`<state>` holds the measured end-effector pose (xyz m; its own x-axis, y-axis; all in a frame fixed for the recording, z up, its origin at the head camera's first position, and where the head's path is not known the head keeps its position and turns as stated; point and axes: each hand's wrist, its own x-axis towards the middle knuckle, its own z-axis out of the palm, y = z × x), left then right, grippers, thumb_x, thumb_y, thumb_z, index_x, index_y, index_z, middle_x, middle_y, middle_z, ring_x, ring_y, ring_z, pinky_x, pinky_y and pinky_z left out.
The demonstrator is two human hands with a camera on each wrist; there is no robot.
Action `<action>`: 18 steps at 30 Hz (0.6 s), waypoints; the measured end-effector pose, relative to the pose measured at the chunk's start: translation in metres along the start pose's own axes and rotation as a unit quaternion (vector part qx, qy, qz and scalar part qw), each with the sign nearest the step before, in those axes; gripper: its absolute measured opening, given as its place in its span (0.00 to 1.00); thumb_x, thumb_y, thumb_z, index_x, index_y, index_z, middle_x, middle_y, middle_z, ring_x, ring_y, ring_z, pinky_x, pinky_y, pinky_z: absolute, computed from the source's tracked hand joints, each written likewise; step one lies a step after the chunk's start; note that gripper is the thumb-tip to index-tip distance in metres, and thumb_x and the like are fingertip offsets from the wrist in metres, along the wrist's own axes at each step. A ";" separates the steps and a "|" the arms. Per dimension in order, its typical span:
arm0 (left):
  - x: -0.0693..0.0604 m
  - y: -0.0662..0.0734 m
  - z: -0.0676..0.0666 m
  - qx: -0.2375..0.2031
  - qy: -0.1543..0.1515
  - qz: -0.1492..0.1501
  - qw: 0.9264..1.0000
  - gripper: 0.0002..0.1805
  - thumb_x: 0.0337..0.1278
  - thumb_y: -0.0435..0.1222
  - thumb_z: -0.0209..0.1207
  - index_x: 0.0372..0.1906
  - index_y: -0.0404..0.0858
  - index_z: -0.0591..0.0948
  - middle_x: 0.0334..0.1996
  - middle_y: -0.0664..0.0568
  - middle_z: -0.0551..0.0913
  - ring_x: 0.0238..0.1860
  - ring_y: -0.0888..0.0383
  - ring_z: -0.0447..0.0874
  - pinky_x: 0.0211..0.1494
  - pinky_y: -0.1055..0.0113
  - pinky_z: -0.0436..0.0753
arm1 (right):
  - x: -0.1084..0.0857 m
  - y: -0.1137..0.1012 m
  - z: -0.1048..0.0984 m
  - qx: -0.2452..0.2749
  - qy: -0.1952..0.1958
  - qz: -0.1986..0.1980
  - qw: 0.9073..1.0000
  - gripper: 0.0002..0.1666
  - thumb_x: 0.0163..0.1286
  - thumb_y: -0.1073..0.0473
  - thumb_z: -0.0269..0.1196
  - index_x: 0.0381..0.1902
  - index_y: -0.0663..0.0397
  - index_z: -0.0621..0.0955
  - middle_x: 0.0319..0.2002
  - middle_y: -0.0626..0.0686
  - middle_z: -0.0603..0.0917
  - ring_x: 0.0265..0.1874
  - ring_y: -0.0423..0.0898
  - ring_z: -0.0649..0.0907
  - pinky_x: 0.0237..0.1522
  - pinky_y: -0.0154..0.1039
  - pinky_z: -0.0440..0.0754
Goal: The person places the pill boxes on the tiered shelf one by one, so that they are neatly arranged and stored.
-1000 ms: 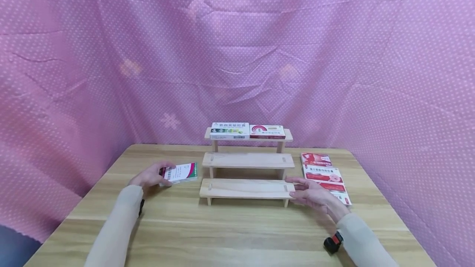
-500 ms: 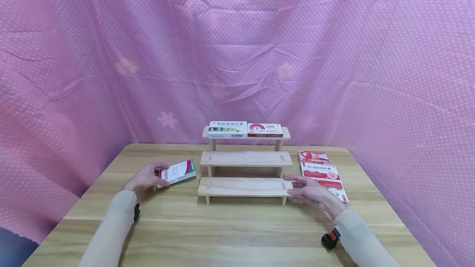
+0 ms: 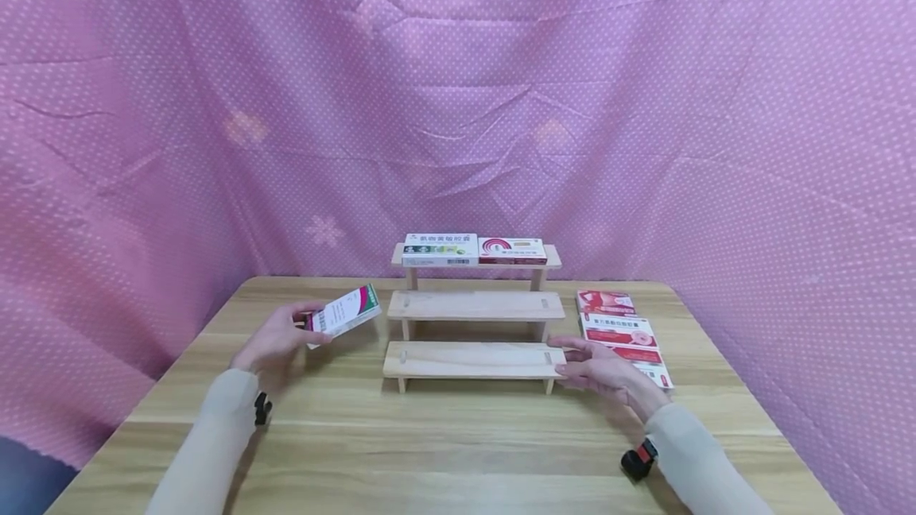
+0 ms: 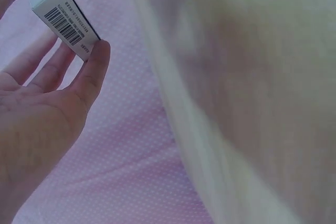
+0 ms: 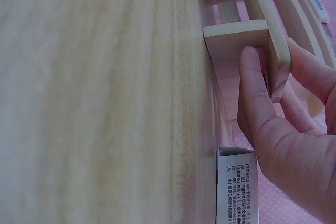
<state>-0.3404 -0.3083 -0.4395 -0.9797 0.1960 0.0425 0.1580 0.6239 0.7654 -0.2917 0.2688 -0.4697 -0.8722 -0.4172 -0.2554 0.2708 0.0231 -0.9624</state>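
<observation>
In the head view my left hand pinches a white medicine box with magenta and green markings by its left end. The box is tilted and raised off the table, left of a three-step wooden display stand. The left wrist view shows the barcoded end of that box between thumb and fingers. My right hand grips the right end of the stand's lowest board. Seen from the right wrist, the thumb lies at the board's underside by the leg, with fingers on the upper side.
Two medicine boxes, one white and green, one white and red, lie on the stand's top step. Several red-and-white medicine boxes lie in a column on the table right of the stand. A pink cloth hangs behind the table.
My left hand has lifted the medicine box from the table and tilted it, its right end rising. The right hand stays at the stand's lowest board.
</observation>
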 end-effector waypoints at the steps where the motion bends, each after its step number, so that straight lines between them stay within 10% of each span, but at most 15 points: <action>1: -0.001 0.002 -0.001 -0.001 0.003 -0.002 1.000 0.42 0.44 0.42 0.74 0.67 0.37 0.72 0.55 0.39 0.79 0.54 0.47 0.76 0.53 0.66 0.73 | 0.000 0.000 0.000 -0.001 -0.004 -0.002 1.000 0.38 0.68 0.68 0.62 0.73 0.59 0.62 0.59 0.60 0.74 0.52 0.48 0.82 0.60 0.46 0.81; 18: -0.008 0.024 -0.017 -0.052 -0.024 0.043 0.997 0.42 0.45 0.34 0.72 0.69 0.34 0.69 0.61 0.36 0.74 0.58 0.42 0.73 0.52 0.71 0.80 | 0.000 -0.001 0.001 0.001 0.001 -0.002 1.000 0.39 0.67 0.69 0.62 0.73 0.59 0.62 0.58 0.60 0.75 0.50 0.47 0.82 0.59 0.46 0.82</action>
<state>-0.3309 -0.3080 -0.4104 -0.9554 0.2837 0.0819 0.2254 0.5216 0.8229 -0.2916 0.2679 -0.4691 -0.8742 -0.4158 -0.2509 0.2676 0.0188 -0.9634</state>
